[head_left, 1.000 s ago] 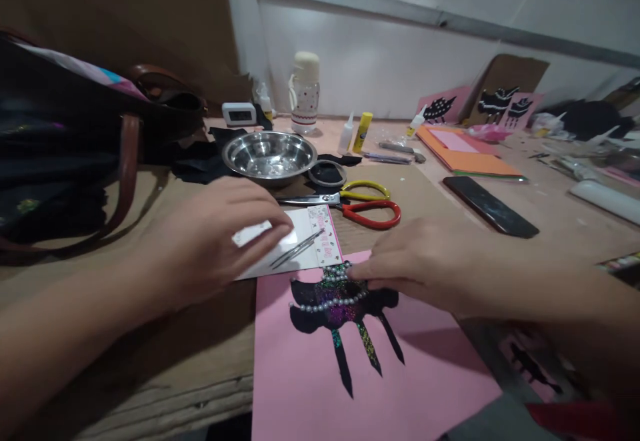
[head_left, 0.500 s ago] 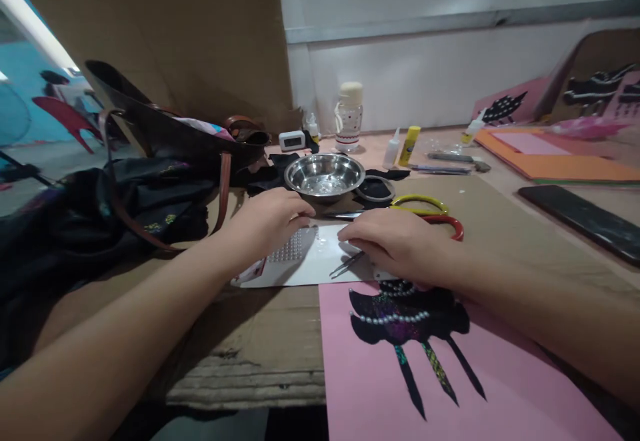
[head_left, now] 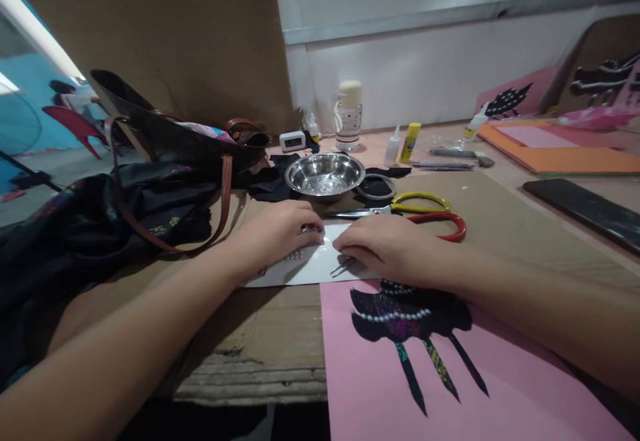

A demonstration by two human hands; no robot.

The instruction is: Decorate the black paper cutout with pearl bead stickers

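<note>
My left hand (head_left: 285, 231) is closed, its thumb and fingertips brought together at the white sheet (head_left: 280, 274). Beneath that hand shows part of a sheet of pearl beads (head_left: 296, 254); the rest is covered. My right hand (head_left: 385, 244) is also closed, with curled fingertips just across from the left ones. Whatever either hand pinches is too small or hidden to make out. Metal tweezers (head_left: 342, 266) stick out below the right hand, and I cannot tell whether it grips them. Under my right wrist, a black cutout decorated with pearl strings (head_left: 395, 318) lies on pink paper (head_left: 360, 388).
Scissors (head_left: 380, 211) with yellow and red handles lie behind my right hand, beside a steel bowl (head_left: 325, 191). Glue bottle (head_left: 393, 148), glue stick (head_left: 411, 142) and drinking bottle (head_left: 349, 118) stand farther back. A handbag (head_left: 185, 141) is left; a phone (head_left: 585, 211) lies right.
My left hand has shifted right and a little lower, covering more of the pearl sheet. The right hand has lowered slightly over the tweezers. The fingertips of both hands are closer together.
</note>
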